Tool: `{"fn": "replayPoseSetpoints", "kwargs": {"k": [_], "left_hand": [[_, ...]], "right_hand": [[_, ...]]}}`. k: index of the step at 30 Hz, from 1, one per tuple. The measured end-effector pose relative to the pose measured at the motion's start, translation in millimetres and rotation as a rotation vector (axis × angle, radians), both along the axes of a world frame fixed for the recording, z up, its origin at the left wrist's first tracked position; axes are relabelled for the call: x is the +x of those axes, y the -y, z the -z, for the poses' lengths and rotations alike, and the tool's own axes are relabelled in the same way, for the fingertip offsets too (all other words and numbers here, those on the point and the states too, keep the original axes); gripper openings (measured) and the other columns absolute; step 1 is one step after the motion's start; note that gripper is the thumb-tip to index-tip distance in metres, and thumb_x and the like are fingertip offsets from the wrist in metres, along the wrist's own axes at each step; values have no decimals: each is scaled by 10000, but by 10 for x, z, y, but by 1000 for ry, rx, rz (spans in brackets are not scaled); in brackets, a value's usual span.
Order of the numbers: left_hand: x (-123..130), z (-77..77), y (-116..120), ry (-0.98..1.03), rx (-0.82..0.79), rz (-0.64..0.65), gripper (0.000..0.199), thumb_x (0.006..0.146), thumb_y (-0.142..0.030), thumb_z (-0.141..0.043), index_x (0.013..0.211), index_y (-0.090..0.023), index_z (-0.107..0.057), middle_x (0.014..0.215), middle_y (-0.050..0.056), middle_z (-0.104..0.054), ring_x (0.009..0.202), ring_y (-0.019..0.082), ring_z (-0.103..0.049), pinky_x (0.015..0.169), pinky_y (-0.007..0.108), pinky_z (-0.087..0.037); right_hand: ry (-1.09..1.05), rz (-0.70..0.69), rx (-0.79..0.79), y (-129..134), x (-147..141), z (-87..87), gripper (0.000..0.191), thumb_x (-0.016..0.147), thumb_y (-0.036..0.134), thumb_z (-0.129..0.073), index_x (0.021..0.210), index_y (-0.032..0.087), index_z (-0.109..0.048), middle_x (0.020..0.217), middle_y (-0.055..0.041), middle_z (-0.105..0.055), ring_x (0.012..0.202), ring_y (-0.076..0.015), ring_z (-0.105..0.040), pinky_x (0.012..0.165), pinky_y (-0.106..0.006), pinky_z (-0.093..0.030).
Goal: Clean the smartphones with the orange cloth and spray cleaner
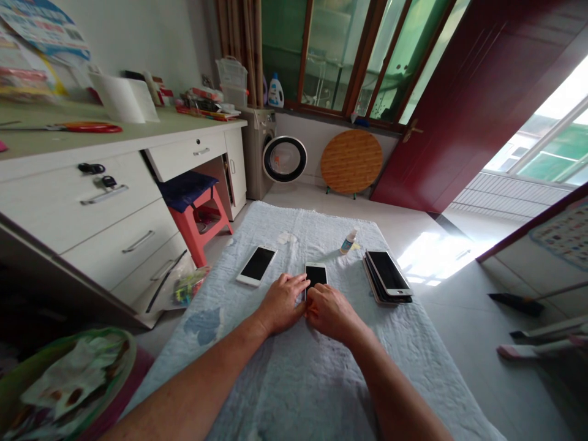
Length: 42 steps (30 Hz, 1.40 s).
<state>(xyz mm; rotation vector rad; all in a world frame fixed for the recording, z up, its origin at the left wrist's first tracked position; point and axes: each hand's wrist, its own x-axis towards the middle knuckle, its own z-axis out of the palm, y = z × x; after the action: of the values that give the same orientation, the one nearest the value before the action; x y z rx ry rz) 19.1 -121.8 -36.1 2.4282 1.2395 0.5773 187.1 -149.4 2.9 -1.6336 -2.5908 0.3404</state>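
A white-framed smartphone (316, 274) with a dark screen lies on the cloth-covered table in front of me. My left hand (285, 301) is at its left edge, fingers bent against the phone's side. Over the lower end of the phone, my right hand (331, 311) is closed with its fingers curled. Whatever may be between those fingers is hidden. To the left rests a second white smartphone (257, 266), screen up. On the right is a stack of phones, topped by a white-framed smartphone (389, 272). A small spray bottle (348, 242) stands beyond my hands.
A pale blue cloth (257, 392) covers the table. Along the left are a white drawer cabinet (105, 214), a red stool (197, 214) and a waste basket (131, 367). Farther back, a washing machine (256, 147) has its door open beside a round wooden tabletop (351, 160).
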Motion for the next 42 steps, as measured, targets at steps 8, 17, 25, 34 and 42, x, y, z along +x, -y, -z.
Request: {"fn": "replayPoseSetpoints", "kwargs": {"k": [8, 17, 25, 34, 42], "left_hand": [[-5, -12, -8, -2, -5, 11, 482, 821, -308, -583, 1286, -180, -581, 1408, 60, -517, 1180, 264, -482, 1047, 396, -378], [-1, -43, 7, -31, -13, -4, 500, 824, -320, -587, 1306, -192, -564, 1425, 54, -498, 1190, 265, -474, 1055, 401, -367], [12, -50, 16, -18, -14, -14, 585, 767, -441, -671, 1296, -213, -567, 1409, 62, -515, 1184, 288, -482, 1026, 423, -394], [34, -60, 23, -33, -22, -21, 695, 716, -520, -728, 1300, -183, -561, 1402, 86, -521, 1160, 293, -495, 1002, 413, -415], [23, -27, 13, -17, -17, -19, 686, 715, -526, -727, 1296, -198, -566, 1401, 85, -523, 1155, 301, -495, 1000, 428, -416]], "right_hand": [[27, 14, -32, -6, 21, -21, 87, 820, 217, -570, 881, 170, -611, 895, -54, -617, 823, -160, -567, 695, -249, -352], [27, 106, -134, -8, 240, -151, 130, 787, 139, -531, 878, 175, -617, 889, -59, -646, 810, -157, -587, 681, -235, -348], [20, 133, -122, -12, 315, -107, 140, 775, 121, -519, 859, 183, -613, 863, -51, -651, 747, -155, -575, 640, -249, -323], [-135, 129, -74, -32, 347, -72, 100, 807, 124, -508, 803, 169, -597, 756, -29, -629, 703, -131, -539, 655, -230, -323], [-241, 244, -28, -138, 337, 47, 88, 794, 109, -514, 800, 174, -573, 774, -12, -601, 720, -120, -517, 669, -207, -318]]}}
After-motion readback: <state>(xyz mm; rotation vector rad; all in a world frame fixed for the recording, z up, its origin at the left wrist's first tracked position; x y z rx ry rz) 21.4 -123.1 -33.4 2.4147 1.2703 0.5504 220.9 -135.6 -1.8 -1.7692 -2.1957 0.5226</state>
